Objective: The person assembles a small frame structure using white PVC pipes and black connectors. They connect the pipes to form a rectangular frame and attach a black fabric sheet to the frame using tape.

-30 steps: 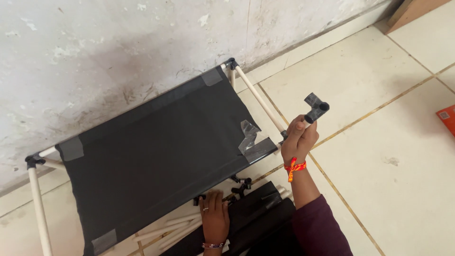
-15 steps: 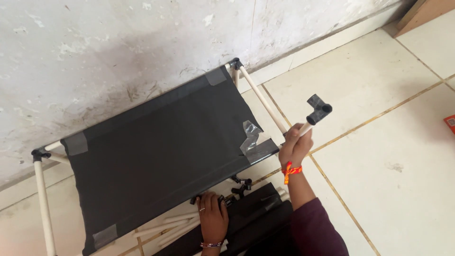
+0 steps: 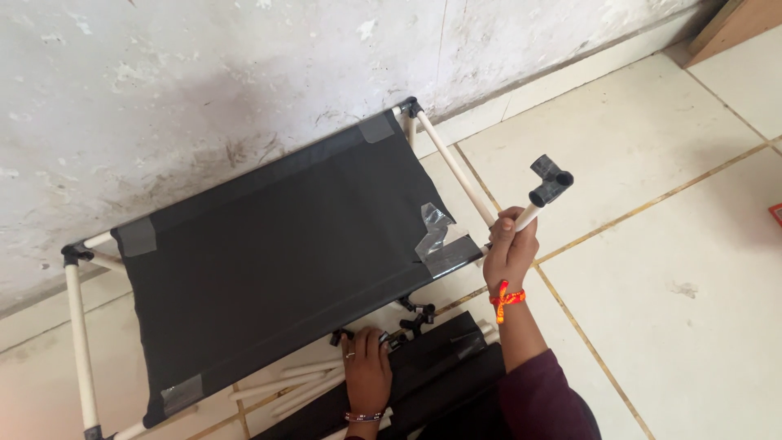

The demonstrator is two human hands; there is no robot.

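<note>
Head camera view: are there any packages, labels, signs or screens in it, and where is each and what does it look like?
Possible package: a small red thing at the right edge on the pale floor tiles, mostly cut off; its kind cannot be told.
Possible box: a brown, flat-sided corner at top right by the wall, only partly in view.
No labels, signs or screens show.

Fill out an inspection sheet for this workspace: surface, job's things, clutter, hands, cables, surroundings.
Surface: pale tiled floor with tan grout lines.
Job's things: white tube tipped by a black connector; black fabric shelf on a white tube frame, grey tape patches.
Clutter: loose white tubes and black connectors on the floor.
Hands: right hand grips the tube; left hand rests low by the shelf's edge.
Cables: nothing seen.
Surroundings: stained white wall; wooden edge at top right.
</note>
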